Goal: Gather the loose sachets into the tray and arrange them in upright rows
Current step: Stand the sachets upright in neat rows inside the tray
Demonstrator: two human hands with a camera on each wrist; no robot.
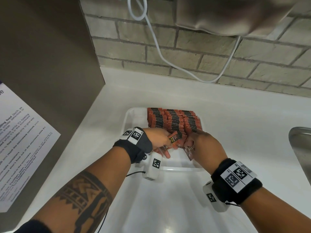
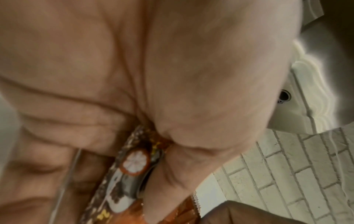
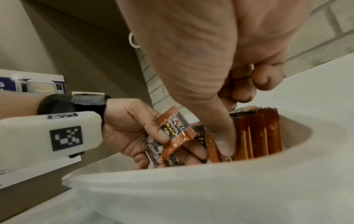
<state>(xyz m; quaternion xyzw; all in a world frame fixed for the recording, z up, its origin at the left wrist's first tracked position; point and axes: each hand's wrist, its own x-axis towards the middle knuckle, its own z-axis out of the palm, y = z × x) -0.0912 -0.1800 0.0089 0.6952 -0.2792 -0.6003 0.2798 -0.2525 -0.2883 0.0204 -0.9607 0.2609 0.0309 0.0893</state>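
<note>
A white tray (image 1: 129, 118) (image 3: 191, 180) sits on the counter, its back right part filled with upright rows of orange-and-black sachets (image 1: 175, 120) (image 3: 256, 133). My left hand (image 1: 158, 140) (image 3: 126, 127) is inside the tray and grips a small bunch of loose sachets (image 1: 175, 139) (image 2: 134, 163) (image 3: 172, 130). My right hand (image 1: 205, 145) (image 3: 210, 75) is at the near end of the rows. Its thumb (image 3: 224, 141) presses on the front sachets and its fingers (image 3: 262, 78) curl over their tops. The tray's near left floor is bare.
A steel sink (image 1: 301, 148) lies at the right. A grey panel with a printed notice (image 1: 20, 140) stands on the left. A white cable (image 1: 158, 46) hangs over the brick wall (image 1: 218, 52) behind. White counter (image 1: 168, 207) surrounds the tray.
</note>
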